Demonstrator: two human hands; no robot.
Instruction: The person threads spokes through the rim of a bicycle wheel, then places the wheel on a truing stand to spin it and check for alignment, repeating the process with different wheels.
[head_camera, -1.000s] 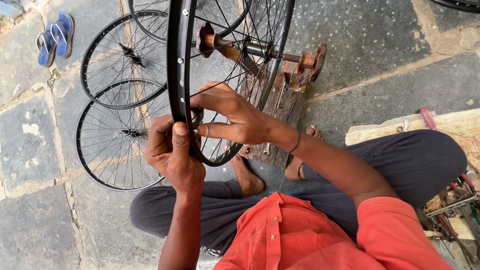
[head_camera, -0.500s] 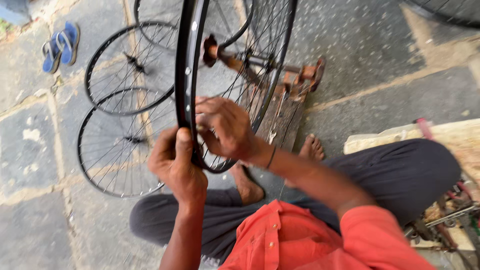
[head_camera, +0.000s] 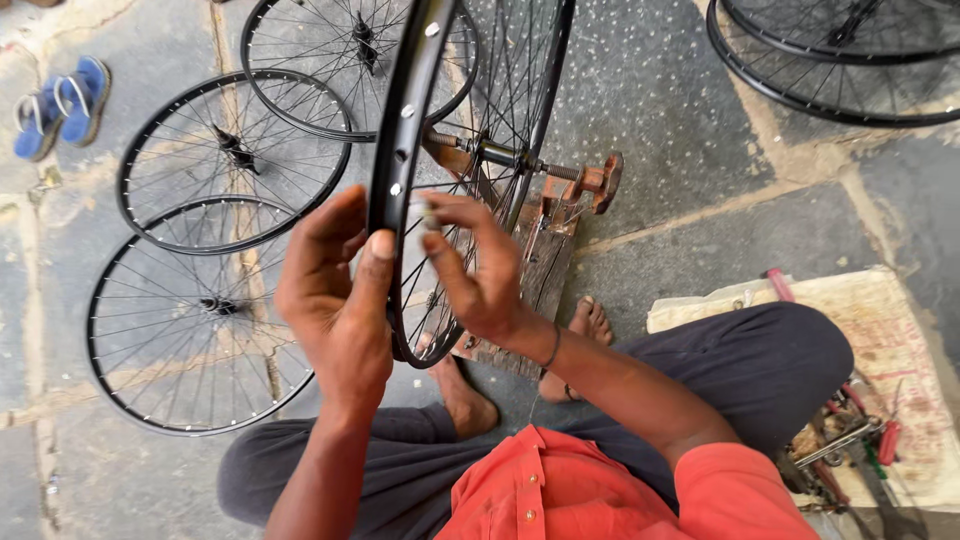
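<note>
A black spoked bicycle wheel (head_camera: 405, 110) stands upright on a rusty wooden truing stand (head_camera: 560, 215) in front of me. My left hand (head_camera: 335, 300) grips the near edge of its rim, thumb laid along the rim. My right hand (head_camera: 475, 270) reaches in among the spokes just right of the rim, with fingertips pinched on a small spoke nipple (head_camera: 427, 213) at the rim. I sit on the ground in dark trousers and an orange shirt, bare feet (head_camera: 585, 330) under the wheel.
Three finished black wheels (head_camera: 190, 330) lie flat on the stone paving to the left, more wheels (head_camera: 830, 60) at top right. Blue sandals (head_camera: 55, 105) lie far left. A cloth mat (head_camera: 890, 340) with several hand tools (head_camera: 850, 440) is at my right.
The view has tilted upward and closer. My left hand has slid up the rim, and my right hand has shifted from flat across the spokes to pinching at the rim.
</note>
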